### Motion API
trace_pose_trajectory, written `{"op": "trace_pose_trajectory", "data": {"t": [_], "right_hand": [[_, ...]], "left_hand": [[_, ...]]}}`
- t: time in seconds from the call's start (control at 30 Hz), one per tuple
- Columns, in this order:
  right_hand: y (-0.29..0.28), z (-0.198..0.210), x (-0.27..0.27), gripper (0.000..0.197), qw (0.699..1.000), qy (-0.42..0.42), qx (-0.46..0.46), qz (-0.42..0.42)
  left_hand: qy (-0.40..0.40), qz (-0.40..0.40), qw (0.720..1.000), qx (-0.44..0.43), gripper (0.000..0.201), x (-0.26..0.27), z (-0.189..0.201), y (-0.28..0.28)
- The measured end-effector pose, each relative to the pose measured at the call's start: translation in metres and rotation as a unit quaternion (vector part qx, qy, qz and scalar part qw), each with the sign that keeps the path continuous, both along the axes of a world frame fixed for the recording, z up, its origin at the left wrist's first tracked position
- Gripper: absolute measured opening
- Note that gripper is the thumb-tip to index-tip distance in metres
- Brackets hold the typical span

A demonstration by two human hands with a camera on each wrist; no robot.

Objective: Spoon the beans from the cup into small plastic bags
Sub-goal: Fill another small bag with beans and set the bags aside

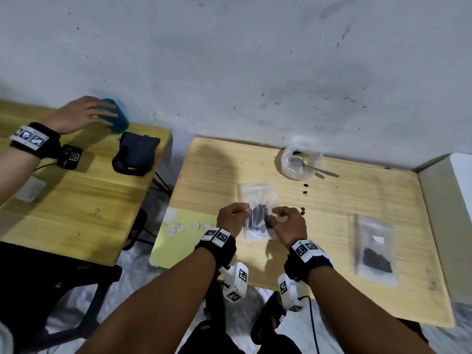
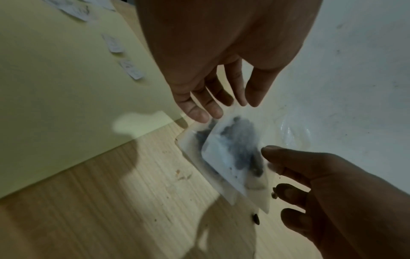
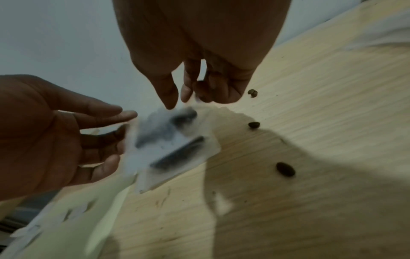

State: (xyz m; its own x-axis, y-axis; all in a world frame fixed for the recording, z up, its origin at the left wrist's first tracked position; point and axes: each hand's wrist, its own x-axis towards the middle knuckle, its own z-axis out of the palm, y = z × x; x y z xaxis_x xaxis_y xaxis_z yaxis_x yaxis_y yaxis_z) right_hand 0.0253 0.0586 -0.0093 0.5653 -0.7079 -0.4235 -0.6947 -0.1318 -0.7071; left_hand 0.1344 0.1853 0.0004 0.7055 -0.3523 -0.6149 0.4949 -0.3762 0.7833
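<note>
Above the wooden table (image 1: pixel 332 226), both my hands hold a small clear plastic bag (image 1: pixel 258 221) with dark beans inside. My left hand (image 1: pixel 246 210) grips its left edge; the fingers (image 2: pixel 206 108) lie along the bag (image 2: pixel 233 154). My right hand (image 1: pixel 274 217) pinches the right top corner between thumb and forefinger (image 3: pixel 177 103). The bag (image 3: pixel 173 140) is blurred. At the back stands the clear plastic cup (image 1: pixel 301 162), a metal spoon (image 1: pixel 323 171) lying in it. A filled bag (image 1: pixel 375 254) lies at the right.
Loose beans (image 1: pixel 305 185) lie scattered between the cup and my hands. A pale yellow sheet (image 1: pixel 178 238) with small white slips covers the table's left corner. On the neighbouring table, another person's hand (image 1: pixel 81 114) touches a teal cup (image 1: pixel 118 120) beside a dark pouch (image 1: pixel 136 154).
</note>
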Motion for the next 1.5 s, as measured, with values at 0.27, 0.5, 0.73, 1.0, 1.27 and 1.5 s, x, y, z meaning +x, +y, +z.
{"op": "trace_pose_trajectory", "data": {"t": [0.27, 0.5, 0.73, 1.0, 1.27, 1.5], "right_hand": [[0.036, 0.016, 0.041, 0.016, 0.99, -0.101, 0.087, 0.034], [0.08, 0.013, 0.077, 0.017, 0.981, -0.073, 0.117, 0.134], [0.122, -0.021, 0.077, 0.038, 0.976, 0.077, 0.043, 0.199], [0.145, -0.018, 0.094, 0.036, 0.972, 0.114, -0.061, 0.195], [0.144, -0.022, 0.1, 0.007, 0.987, 0.083, 0.003, 0.139], [0.133, -0.004, 0.105, 0.025, 0.994, -0.029, 0.023, 0.104]], "left_hand": [[-0.005, 0.062, 0.995, -0.081, 0.028, 0.025, 0.024, 0.042], [-0.049, 0.133, 0.989, -0.051, 0.024, 0.06, 0.009, 0.109], [-0.078, 0.223, 0.971, 0.037, 0.034, 0.075, -0.029, 0.176], [-0.068, 0.207, 0.975, 0.033, 0.039, 0.076, -0.045, 0.199], [-0.058, 0.194, 0.979, -0.012, 0.03, 0.073, -0.029, 0.194], [-0.061, 0.208, 0.976, -0.035, 0.017, 0.07, -0.014, 0.177]]}}
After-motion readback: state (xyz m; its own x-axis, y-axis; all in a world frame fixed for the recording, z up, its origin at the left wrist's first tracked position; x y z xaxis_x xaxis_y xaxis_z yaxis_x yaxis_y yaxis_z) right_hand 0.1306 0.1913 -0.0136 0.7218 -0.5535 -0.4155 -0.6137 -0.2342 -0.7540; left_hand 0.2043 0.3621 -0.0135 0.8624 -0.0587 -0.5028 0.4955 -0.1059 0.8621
